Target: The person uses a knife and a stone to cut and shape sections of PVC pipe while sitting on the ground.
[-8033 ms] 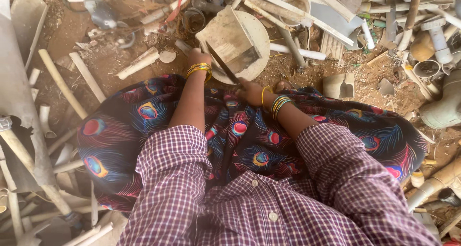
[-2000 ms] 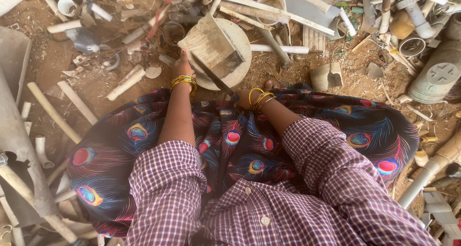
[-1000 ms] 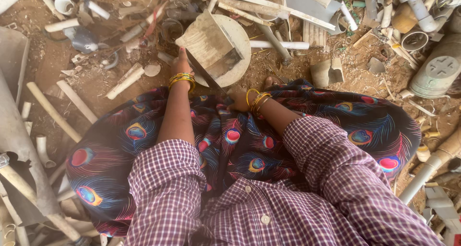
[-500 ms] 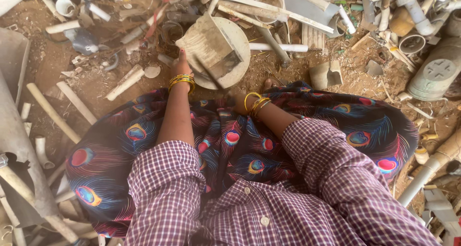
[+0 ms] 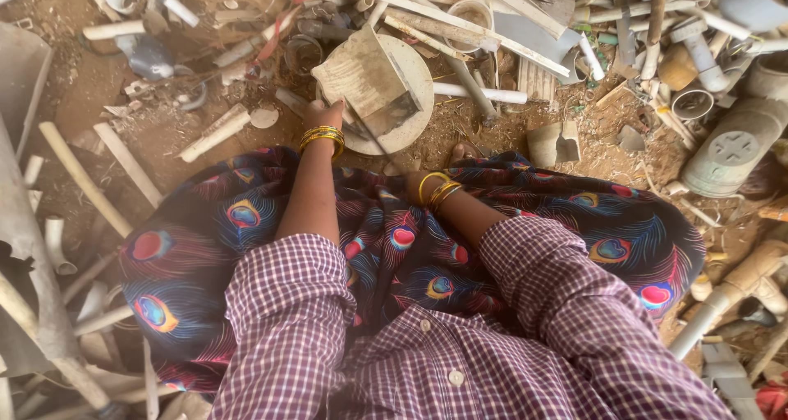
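I sit on the ground with a peacock-pattern skirt (image 5: 246, 248) spread over my lap. My left hand (image 5: 325, 111) grips the near corner of a dirty, cream-coloured square box piece (image 5: 365, 79) and holds it tilted on a round pale disc (image 5: 414, 75). My right hand (image 5: 404, 172) lies low at the skirt's edge, mostly hidden, closed on a thin dark blade (image 5: 373, 135) that slants up toward the box's lower edge. Yellow bangles sit on both wrists.
Plastic scrap lies all around on the dirt: white pipes (image 5: 480, 92) and strips at the top, a grey round fitting (image 5: 730, 153) at right, a small cut container (image 5: 554, 143), pipe lengths (image 5: 127, 162) at left, and a grey sheet (image 5: 20, 75) at far left.
Eight seconds ago my right hand held the blade up against the box. It has since dropped back to the skirt's edge, and the box has tilted slightly under my left hand.
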